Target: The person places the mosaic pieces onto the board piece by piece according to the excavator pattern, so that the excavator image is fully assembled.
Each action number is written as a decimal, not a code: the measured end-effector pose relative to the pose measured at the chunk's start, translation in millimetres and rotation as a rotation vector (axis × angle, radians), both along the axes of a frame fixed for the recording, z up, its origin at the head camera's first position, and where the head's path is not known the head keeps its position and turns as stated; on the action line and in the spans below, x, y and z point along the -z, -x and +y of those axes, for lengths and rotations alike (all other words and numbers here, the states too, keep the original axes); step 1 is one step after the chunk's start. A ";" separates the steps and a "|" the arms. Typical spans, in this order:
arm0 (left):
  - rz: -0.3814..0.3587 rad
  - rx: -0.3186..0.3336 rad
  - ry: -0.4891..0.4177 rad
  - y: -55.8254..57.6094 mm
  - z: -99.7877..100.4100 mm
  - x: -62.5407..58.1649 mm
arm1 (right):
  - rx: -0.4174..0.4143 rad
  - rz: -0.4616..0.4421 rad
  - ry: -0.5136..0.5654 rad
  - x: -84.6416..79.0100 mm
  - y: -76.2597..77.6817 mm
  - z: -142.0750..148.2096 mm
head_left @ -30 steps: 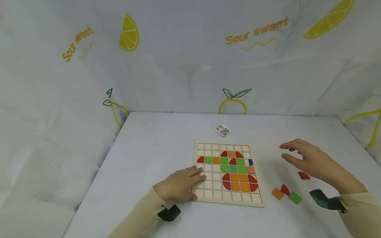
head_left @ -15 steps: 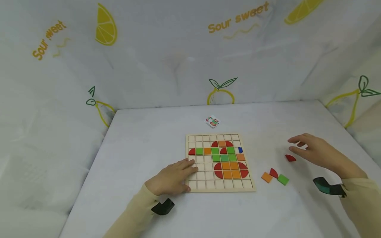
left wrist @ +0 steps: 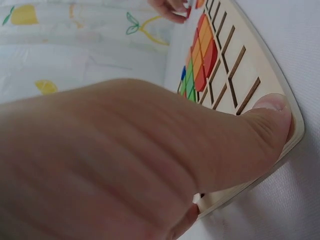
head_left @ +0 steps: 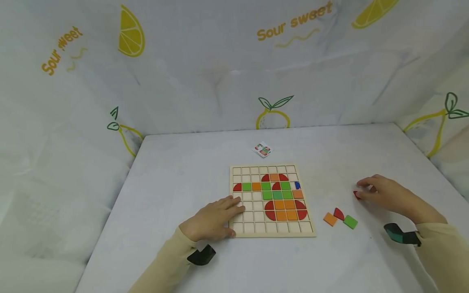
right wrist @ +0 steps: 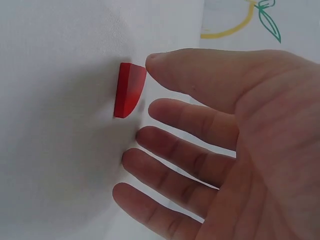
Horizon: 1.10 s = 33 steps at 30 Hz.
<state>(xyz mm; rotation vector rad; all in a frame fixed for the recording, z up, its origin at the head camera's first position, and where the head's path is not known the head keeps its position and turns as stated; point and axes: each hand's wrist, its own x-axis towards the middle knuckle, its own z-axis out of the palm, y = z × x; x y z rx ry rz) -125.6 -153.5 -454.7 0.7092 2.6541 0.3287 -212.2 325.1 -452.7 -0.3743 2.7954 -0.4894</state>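
Note:
A wooden grid board (head_left: 256, 235) lies mid-table, with red, green, orange and blue tiles set in some of its squares. My left hand (head_left: 214, 217) rests on its left edge, fingers extended. The thumb (left wrist: 267, 117) presses by a rounded corner in the left wrist view. Over on the right, my right hand (head_left: 392, 195) is low at a red quarter-circle tile (right wrist: 128, 91) on the table. Its thumb tip is right at one corner of the tile. The other fingers are loosely bent, and a gap shows between index fingertip and tile.
Between board and right hand lie an orange square tile (head_left: 330, 219), another red quarter-circle tile (head_left: 338, 213) and a green square tile (head_left: 350, 221). A small printed card (head_left: 262, 149) with a coloured pattern lies behind the board. A white patterned cloth (head_left: 205, 69) hangs behind the table.
The head view has shifted, moving the whole scene left and up. My right hand has come down from above to the lone red tile. The left hand stays on the board.

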 end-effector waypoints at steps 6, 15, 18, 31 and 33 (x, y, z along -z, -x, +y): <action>-0.003 -0.004 -0.002 -0.4 0.3 -0.3 | -0.021 0.037 0.008 5.3 -1.4 -1.9; 0.005 0.002 0.001 -0.2 0.3 0.9 | -0.045 0.072 -0.001 10.9 -5.7 -9.8; 0.006 0.004 0.003 -0.1 0.4 0.7 | -0.048 0.079 0.007 12.5 -6.8 -11.1; 0.008 0.008 0.001 0.2 -0.3 2.0 | -0.018 -0.025 -0.016 -1.0 -37.1 -35.1; 0.008 0.009 0.001 0.4 -0.4 2.0 | -0.014 -0.061 -0.030 -2.0 -43.7 -39.0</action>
